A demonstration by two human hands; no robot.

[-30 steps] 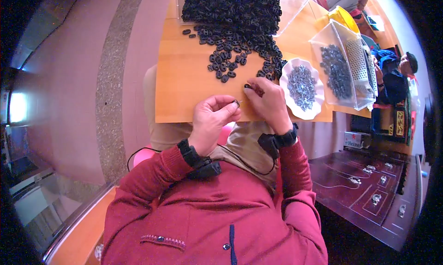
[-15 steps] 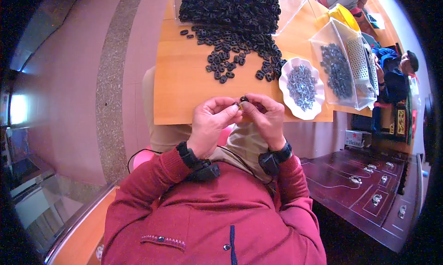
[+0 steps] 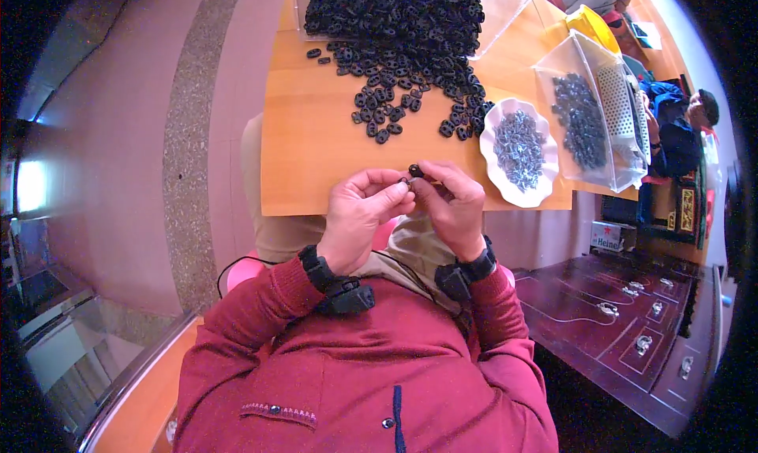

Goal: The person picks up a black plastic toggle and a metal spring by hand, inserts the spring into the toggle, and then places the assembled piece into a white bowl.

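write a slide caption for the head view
Both hands pinch small parts at a table, near scattered black pieces and a white scalloped dish.

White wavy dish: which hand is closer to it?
Right. The right hand is just left of the dish; the left hand is farther left, beyond the right hand.

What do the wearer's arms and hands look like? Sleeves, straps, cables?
Long dark-red knit sleeves with ribbed cuffs. Left hand and right hand ungloved. Each wrist wears a black strap with a boxy black module. A thin black cable passes behind the left forearm; whether it joins either module is unclear.
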